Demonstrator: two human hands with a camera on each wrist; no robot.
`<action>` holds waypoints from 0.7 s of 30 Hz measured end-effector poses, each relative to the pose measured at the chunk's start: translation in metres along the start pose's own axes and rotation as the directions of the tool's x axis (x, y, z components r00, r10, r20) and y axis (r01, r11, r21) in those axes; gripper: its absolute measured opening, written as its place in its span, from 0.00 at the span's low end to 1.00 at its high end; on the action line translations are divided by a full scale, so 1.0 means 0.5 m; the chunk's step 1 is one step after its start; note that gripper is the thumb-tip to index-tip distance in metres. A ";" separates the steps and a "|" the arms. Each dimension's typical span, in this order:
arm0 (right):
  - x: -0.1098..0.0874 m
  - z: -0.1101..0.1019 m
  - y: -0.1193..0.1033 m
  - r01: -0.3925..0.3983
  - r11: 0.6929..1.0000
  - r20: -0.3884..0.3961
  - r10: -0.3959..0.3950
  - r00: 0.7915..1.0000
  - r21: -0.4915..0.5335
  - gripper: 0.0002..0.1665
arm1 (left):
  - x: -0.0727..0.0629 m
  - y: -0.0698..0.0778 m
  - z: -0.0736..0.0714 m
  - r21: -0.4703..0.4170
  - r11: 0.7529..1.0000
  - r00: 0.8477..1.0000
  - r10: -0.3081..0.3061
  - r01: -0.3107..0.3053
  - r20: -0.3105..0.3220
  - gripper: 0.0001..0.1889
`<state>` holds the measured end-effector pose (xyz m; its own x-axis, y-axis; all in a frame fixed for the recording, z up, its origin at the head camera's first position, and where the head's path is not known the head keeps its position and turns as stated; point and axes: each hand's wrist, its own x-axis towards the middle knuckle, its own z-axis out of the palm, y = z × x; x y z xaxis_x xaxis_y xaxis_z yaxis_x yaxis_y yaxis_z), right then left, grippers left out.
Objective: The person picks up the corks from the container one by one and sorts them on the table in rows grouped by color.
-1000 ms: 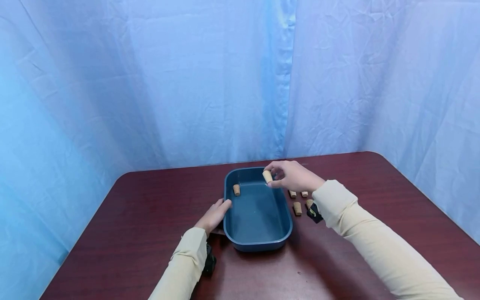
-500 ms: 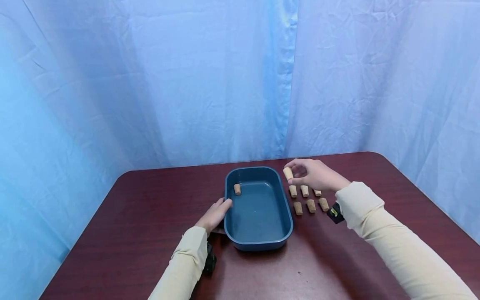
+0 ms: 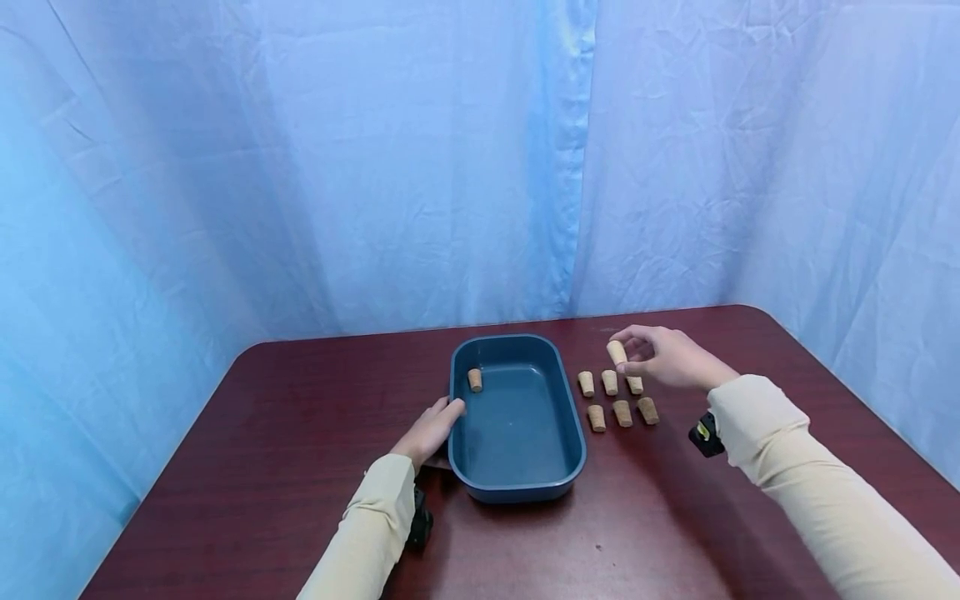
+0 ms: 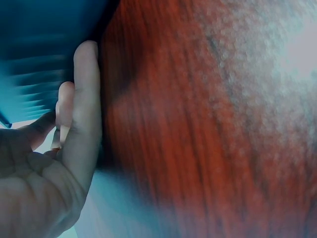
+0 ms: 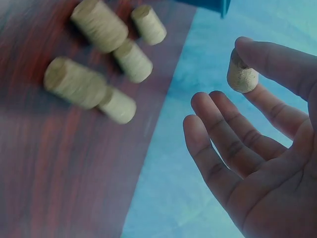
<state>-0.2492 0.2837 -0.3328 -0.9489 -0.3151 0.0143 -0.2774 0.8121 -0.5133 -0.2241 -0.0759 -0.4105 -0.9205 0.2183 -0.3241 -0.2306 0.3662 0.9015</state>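
Between thumb and index finger, my right hand (image 3: 675, 357) pinches a tapered cork stopper (image 3: 617, 352) above the table. Its other fingers (image 5: 228, 144) are spread apart from the cork in the right wrist view. Just below that hand, several cork stoppers (image 3: 622, 412) stand in two short rows right of a deep blue rectangular tray (image 3: 517, 486). One more cork (image 3: 475, 380) is inside the tray near its far left corner. At the tray's left side, my left hand (image 3: 431, 433) grips the wall, thumb at the rim and fingers (image 4: 86, 94) along the ribbed outside.
The dark red wooden table (image 3: 300, 450) has rounded far corners. Pale blue curtains (image 3: 420, 167) hang behind it and along both sides. A dark wrist camera (image 3: 707, 435) sits under the right sleeve, another wrist camera (image 3: 420, 521) at the left one.
My right hand has moved right with its cork, from over the tray's far right corner to above the far end of the cork rows. The left hand and tray stay put.
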 end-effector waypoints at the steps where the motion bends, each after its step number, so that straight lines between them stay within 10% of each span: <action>1: -0.001 0.000 0.007 -0.006 1.000 -0.002 0.006 1.000 0.000 0.27 | -0.001 0.000 0.000 0.000 1.000 1.000 0.000 0.000 0.002 0.38; 21: -0.023 0.001 0.108 -0.093 0.994 -0.001 0.093 0.996 -0.055 0.29 | -0.003 -0.001 0.000 -0.012 1.000 1.000 0.005 -0.005 0.006 0.38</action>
<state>-0.2530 0.3310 -0.3610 -0.9709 -0.2374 -0.0326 -0.1957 0.8638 -0.4642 -0.2225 -0.0763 -0.4103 -0.9197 0.2259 -0.3212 -0.2295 0.3545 0.9064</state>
